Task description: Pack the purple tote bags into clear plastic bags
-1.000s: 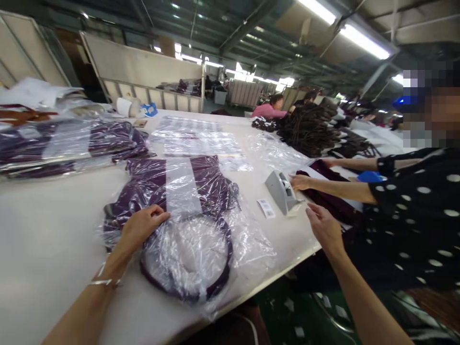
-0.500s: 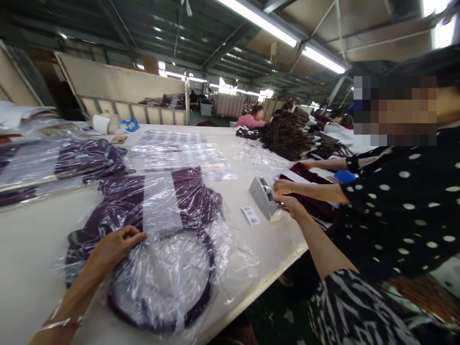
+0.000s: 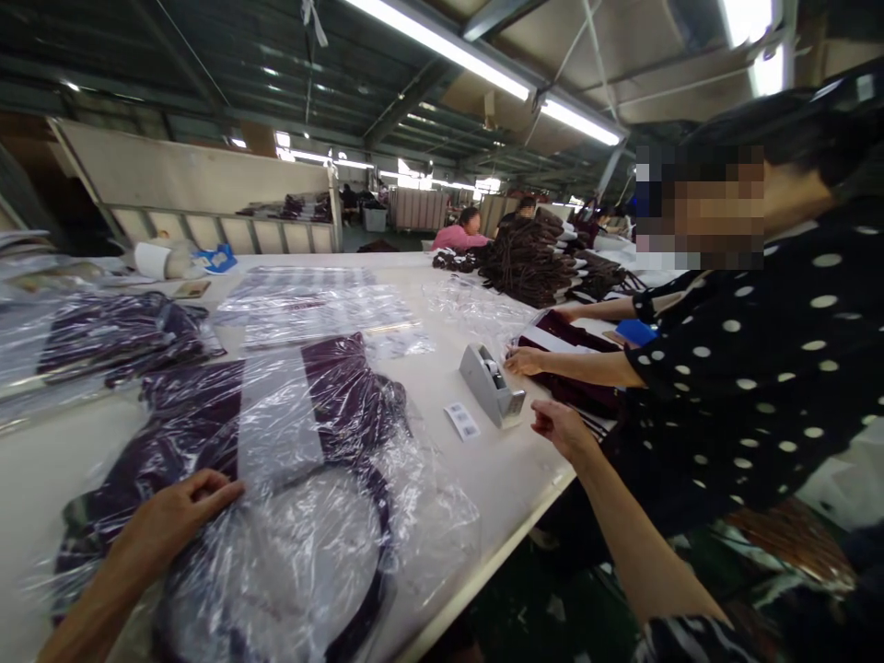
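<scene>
A dark purple garment in a clear plastic bag [image 3: 345,387] lies on the white table [image 3: 504,470], with a pale band across it and a dark ring shape at its near end. My left hand [image 3: 183,511] rests on the bag, thumb and fingers pressed together at the plastic beside the pale band. Just right of the grey tape dispenser [image 3: 487,382], my right hand [image 3: 563,428] hovers near the table edge, its fingers closed; anything between the fingertips is too small to make out. A small printed label sheet [image 3: 461,422] lies left of the dispenser.
A person in a dotted top [image 3: 732,368] stands at the right, hands on another dark garment [image 3: 573,350]. Stacked dark items [image 3: 529,258] sit farther back. More bagged garments [image 3: 124,336] lie at the left, and flat plastic bags [image 3: 318,304] are behind the near one.
My right hand has come away from the tape dispenser, toward the near side. The view has shifted right, so table objects appear farther left. My left hand stays on the bag.
</scene>
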`<state>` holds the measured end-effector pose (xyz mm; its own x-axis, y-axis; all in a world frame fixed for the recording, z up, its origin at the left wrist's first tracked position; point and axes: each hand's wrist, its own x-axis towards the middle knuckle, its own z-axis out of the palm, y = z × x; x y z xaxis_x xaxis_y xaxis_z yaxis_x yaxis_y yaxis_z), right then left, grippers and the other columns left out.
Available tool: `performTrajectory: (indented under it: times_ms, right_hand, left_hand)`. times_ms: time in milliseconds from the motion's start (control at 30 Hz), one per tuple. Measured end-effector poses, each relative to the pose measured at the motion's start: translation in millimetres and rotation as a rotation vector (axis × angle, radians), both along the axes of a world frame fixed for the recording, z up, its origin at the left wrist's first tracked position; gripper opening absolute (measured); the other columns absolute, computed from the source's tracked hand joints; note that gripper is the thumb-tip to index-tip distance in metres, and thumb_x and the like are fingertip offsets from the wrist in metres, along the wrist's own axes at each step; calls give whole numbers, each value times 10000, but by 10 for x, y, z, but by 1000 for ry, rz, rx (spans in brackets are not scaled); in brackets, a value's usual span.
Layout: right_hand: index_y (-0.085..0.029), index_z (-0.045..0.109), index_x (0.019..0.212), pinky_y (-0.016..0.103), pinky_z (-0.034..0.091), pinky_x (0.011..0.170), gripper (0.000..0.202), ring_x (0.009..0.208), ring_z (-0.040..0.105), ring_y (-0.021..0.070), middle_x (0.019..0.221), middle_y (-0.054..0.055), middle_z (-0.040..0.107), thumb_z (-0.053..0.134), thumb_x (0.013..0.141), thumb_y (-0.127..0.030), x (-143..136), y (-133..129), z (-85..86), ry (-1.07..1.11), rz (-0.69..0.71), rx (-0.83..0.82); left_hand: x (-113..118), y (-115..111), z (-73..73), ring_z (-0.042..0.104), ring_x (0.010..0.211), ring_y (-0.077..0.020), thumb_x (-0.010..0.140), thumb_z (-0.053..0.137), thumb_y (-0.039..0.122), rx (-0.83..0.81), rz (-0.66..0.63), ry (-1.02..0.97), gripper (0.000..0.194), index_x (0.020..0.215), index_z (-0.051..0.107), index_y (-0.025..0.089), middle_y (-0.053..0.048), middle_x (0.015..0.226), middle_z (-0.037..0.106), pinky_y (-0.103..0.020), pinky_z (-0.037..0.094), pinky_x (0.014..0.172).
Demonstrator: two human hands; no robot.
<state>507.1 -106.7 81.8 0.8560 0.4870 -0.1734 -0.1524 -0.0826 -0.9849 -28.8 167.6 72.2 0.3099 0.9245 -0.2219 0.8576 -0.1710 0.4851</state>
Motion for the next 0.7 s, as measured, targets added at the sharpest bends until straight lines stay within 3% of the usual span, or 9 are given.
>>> performTrajectory:
  times_ms: [133,233,300,367,433,600,700]
  right_hand:
    - [-200,599,551,261,500,539,220,477,497,109,500,-24,524,808,562,-270,-86,-111,-159,58,20,-134]
    - [-190,602,525,232,443,479,234,463,466,97,501,-24,520,818,521,-278,-204,-207,-109,42,74,-223]
    - [-191,623,536,238,428,474,270,481,465,105,528,-16,529,841,507,-349,-345,-193,10,-5,204,-256]
    - [-200,675,598,267,469,538,316,543,507,136,586,5,562,849,547,-459,-590,-30,182,-96,435,-240]
    - [-211,714,669,289,493,617,343,614,539,160,643,27,598,827,622,-532,-1011,263,400,-202,700,-201]
    - [-208,731,744,300,500,698,367,689,585,175,719,49,669,771,709,-571,-2521,1140,976,-292,1354,-131]
    - [-192,737,791,264,486,684,361,676,587,142,734,28,678,753,738,-548,-3144,1657,1023,-273,1615,-106]
  left_hand:
    - [-24,64,-69,685,799,-264,708,487,683,38,-16,-27,472,800,676,261,31,718,743,-275,407,718]
    - [-23,-21,-49,669,775,-245,715,535,636,103,-31,-66,431,789,676,235,10,729,731,-270,403,704]
    - [-12,-117,4,663,786,-231,725,565,578,123,-30,-106,384,800,688,222,-10,778,736,-267,407,702]
    - [6,-182,56,665,806,-222,748,593,518,132,-12,-131,346,845,709,207,-32,839,745,-268,408,709]
    - [20,-208,82,668,820,-214,768,629,485,136,29,-141,325,874,727,194,-49,864,750,-267,400,699]
    - [24,-256,76,665,786,-193,787,704,440,131,77,-134,276,886,751,187,-45,842,755,-264,374,646]
    - [24,-275,58,666,783,-196,792,713,432,133,77,-148,259,890,753,195,-42,839,755,-270,372,642]
